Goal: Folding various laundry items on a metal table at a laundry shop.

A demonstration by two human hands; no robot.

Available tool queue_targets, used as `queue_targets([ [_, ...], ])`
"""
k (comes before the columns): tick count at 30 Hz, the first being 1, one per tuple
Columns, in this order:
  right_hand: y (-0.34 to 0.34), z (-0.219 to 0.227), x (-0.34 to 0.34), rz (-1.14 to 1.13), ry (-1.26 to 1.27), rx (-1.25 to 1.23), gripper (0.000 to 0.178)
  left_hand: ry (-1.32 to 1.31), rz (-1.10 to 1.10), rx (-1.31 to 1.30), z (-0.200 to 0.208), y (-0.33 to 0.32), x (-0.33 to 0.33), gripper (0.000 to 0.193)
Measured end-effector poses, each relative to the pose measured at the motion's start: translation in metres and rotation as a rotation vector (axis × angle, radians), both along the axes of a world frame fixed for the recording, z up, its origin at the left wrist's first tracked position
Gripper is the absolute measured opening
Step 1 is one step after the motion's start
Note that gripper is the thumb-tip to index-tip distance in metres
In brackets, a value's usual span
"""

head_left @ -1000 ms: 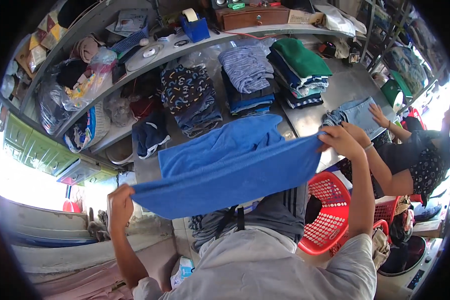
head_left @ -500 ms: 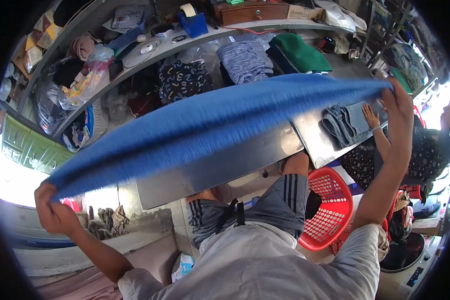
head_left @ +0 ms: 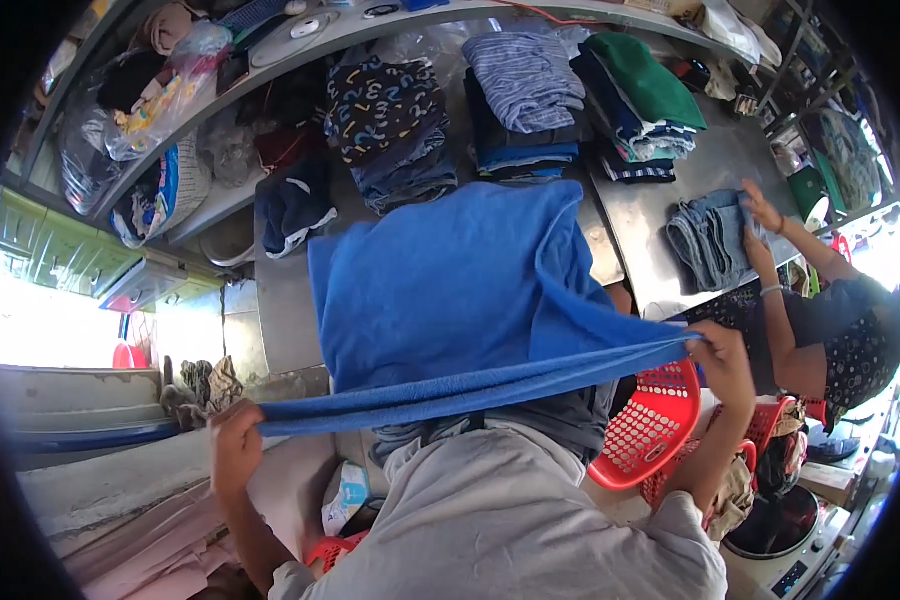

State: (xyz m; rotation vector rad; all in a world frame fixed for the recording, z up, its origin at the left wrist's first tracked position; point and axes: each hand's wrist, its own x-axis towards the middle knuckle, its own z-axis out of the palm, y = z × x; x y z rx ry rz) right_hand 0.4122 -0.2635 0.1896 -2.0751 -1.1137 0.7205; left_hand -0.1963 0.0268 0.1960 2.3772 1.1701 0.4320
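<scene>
A large blue towel [head_left: 430,280] lies with its far part spread on the metal table [head_left: 280,320]. Its near edge is stretched taut above my lap between both hands. My left hand [head_left: 236,445] is closed around the left corner of that edge. At the right corner, my right hand [head_left: 722,362] grips the cloth between thumb and fingers. The towel's right side slants in a fold toward my right hand. Beyond it stand stacks of folded clothes, among them a black patterned garment [head_left: 388,110], a blue striped one [head_left: 525,82] and a green one [head_left: 648,78].
On the right, another person's hands [head_left: 760,225] touch folded jeans [head_left: 705,240] on the table. A red plastic basket [head_left: 655,425] stands by my right leg. A dark folded garment [head_left: 295,208] lies at the table's far left. A shelf [head_left: 270,75] runs along the back.
Both hands have come down and nearer to me, closer together. The towel, raised and billowing before, now rests its far part on the table. The other person has brought both hands to the jeans.
</scene>
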Motion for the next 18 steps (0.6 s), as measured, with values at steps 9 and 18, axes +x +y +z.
queue_targets([
  [9, 0.051, -0.042, 0.007, 0.113, 0.136, -0.043, 0.017, 0.122, 0.096, -0.074, -0.076, 0.047, 0.020, 0.016],
  [18, 0.171, 0.097, 0.088, -0.002, -0.398, 0.477, 0.021, -0.332, 0.163, 0.623, 0.067, 0.190, 0.033, 0.026],
])
